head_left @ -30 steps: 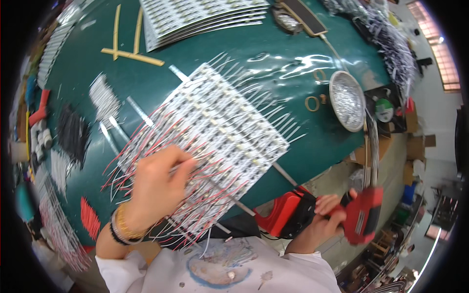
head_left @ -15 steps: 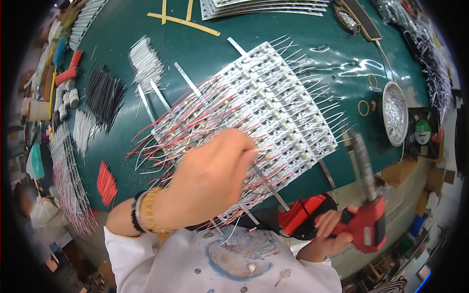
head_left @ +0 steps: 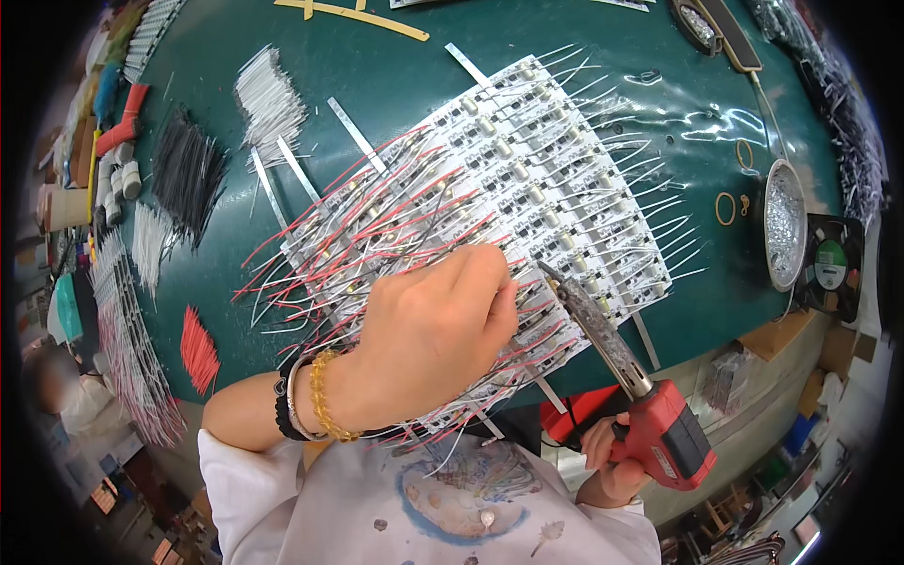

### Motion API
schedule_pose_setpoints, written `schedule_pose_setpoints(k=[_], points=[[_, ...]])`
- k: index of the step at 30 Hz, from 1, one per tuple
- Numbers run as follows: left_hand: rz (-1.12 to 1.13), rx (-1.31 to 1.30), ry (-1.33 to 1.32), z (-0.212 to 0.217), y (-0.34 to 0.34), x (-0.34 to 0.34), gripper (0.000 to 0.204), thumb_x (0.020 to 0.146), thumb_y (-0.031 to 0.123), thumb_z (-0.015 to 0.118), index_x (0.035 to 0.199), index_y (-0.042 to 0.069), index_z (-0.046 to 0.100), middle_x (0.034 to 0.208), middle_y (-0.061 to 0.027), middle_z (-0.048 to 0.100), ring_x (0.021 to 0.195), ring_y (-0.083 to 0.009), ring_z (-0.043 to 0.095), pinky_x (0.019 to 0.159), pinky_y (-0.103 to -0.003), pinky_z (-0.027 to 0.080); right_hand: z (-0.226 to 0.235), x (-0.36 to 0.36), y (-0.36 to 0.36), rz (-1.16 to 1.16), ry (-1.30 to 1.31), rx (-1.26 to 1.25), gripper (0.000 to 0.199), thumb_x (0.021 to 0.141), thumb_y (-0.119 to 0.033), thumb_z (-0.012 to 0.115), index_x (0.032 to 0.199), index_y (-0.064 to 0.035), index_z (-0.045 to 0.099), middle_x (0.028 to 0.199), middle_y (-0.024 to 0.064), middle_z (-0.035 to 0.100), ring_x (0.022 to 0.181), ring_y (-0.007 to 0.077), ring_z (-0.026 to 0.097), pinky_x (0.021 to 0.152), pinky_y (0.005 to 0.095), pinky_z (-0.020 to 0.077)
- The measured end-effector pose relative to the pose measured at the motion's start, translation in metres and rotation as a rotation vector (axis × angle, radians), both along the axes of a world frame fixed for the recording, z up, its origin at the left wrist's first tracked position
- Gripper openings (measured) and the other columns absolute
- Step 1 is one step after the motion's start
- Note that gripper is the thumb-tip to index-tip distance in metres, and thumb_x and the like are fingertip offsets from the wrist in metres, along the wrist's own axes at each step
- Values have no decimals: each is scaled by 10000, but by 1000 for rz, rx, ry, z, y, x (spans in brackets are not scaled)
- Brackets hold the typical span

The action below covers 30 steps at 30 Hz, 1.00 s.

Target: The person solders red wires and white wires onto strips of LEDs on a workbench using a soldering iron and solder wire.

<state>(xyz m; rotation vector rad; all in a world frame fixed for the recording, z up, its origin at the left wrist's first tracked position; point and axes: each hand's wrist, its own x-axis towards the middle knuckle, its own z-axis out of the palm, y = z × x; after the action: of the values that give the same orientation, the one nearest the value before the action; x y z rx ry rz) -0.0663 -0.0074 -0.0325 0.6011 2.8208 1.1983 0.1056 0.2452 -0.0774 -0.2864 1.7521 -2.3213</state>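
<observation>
A white panel of circuit boards [head_left: 565, 200] lies at a slant on the table, its rows set with small components. Red, white and black wires [head_left: 377, 247] spread over its left half, and thin white wires stick out along its right edge. Over the lower middle of the panel, my left hand [head_left: 428, 320] is closed in a pinch, its fingertips turned away; what they hold is hidden. My right hand [head_left: 612, 459] grips a red and black soldering gun [head_left: 667, 435] at the lower right. The gun's dark tip is over the panel, just right of my left hand.
Piles of black wires [head_left: 185, 177], white wires [head_left: 270, 96] and red wires [head_left: 199, 350] lie on the green table [head_left: 603, 24] at left. A round metal dish [head_left: 783, 226], rubber bands [head_left: 724, 208] and a small fan [head_left: 831, 264] are at right. Metal strips [head_left: 357, 135] protrude from under the panel.
The soldering gun has swung left, bringing its tip from beyond the panel's right edge to over the panel near my left hand. My left hand stays pinched, slightly further right in view.
</observation>
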Motion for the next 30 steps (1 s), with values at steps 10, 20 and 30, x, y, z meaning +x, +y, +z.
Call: schedule_pose_setpoints(k=[10,20,30], points=[[12,-62,36,-1,1,1,166,778,72,622,753,66,459,610,-52,473,460,-214,519,378,-332,383,3,-13,-8,-41,11,-25,499,802,-373,534,1056,55,497,692,59,522,645,177,533,679,297,434],[-5,-17,22,2,1,1,148,771,32,637,758,49,491,620,-64,531,458,-206,543,399,-313,414,13,-12,-20,-190,101,44,761,822,-558,591,1223,63,410,500,-8,459,397,118,456,424,265,386],[96,5,-110,54,-41,-8,44,870,32,572,834,22,549,674,-109,570,503,-193,566,444,-309,433,23,-8,-26,-337,-14,54,745,834,-568,571,1197,55,385,464,4,443,368,133,441,413,278,391]])
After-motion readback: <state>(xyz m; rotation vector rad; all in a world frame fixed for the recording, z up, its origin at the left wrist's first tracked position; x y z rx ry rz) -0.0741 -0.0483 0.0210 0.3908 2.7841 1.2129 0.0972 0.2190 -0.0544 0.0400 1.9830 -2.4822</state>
